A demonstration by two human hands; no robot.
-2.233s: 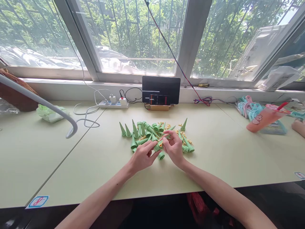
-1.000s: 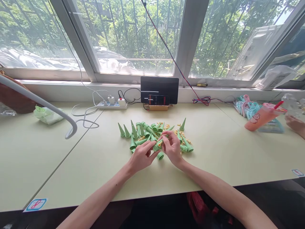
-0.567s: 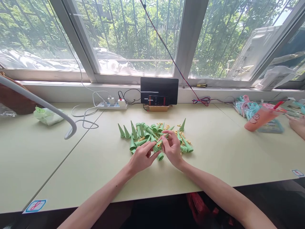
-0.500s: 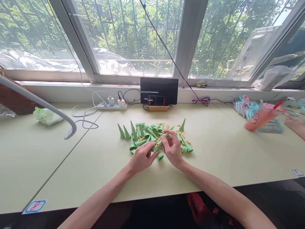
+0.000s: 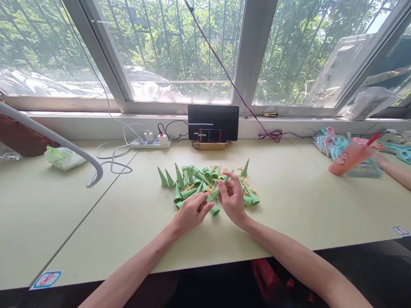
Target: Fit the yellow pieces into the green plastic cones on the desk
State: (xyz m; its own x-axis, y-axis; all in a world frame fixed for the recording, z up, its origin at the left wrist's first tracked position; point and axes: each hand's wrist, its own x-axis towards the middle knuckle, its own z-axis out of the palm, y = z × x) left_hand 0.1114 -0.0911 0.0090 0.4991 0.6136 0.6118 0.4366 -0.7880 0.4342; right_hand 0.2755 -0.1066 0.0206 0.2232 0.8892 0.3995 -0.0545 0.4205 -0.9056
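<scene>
A heap of green plastic cones (image 5: 195, 182) mixed with small yellow pieces (image 5: 253, 189) lies on the pale table (image 5: 298, 201). My left hand (image 5: 189, 214) pinches a green cone (image 5: 214, 193) near its wide end. My right hand (image 5: 233, 201) has thumb and fingers closed on the same cone's narrow part, at the front edge of the heap. Several cones stand upright at the heap's left side (image 5: 163, 177).
A black tablet (image 5: 213, 122) with a phone (image 5: 211, 136) in front stands at the sill. A power strip (image 5: 149, 142) with cables lies to its left, a white curved tube (image 5: 58, 143) and bag (image 5: 61, 156) farther left. Another person's arm (image 5: 394, 173), an orange cup (image 5: 351, 156) and turquoise items (image 5: 334, 143) are at right.
Both hands have stayed at the front of the heap on the same cone, fingers shifting slightly. The other person's hand at the far right has moved about.
</scene>
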